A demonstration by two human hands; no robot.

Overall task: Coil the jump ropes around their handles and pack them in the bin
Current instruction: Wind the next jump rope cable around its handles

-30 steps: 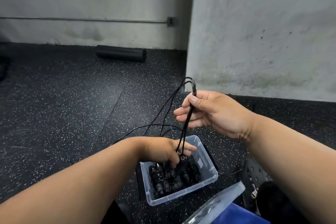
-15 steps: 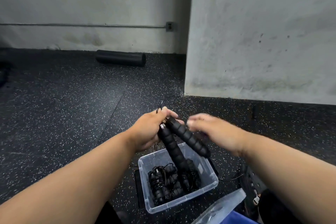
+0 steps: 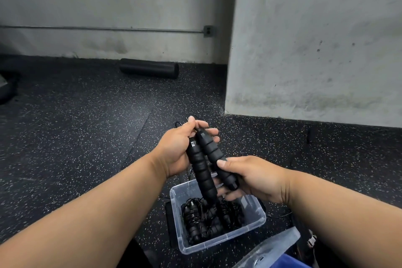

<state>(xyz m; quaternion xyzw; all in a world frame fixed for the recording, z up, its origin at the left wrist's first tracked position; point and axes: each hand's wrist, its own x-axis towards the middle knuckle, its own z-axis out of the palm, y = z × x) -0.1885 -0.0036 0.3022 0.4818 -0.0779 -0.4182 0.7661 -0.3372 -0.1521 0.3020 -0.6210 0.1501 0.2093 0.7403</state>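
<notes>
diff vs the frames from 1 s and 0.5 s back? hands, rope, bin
A second ago the right hand pinched a bundle of rope strands held up, and the left hand was down at the bin. Since then the left hand rose, gripping the tops of both foam handles; the right hand let go of the strands and now grips the lower end of one handle. Bin, coiled ropes inside and foam roller unchanged.

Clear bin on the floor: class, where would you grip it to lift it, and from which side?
Probably the long rim of the clear bin, nearest the person, with its opposite rim, hands coming from above and outside. The rim is an outward lip, and coiled ropes fill the inside. Both hands now hold the handles.
</notes>
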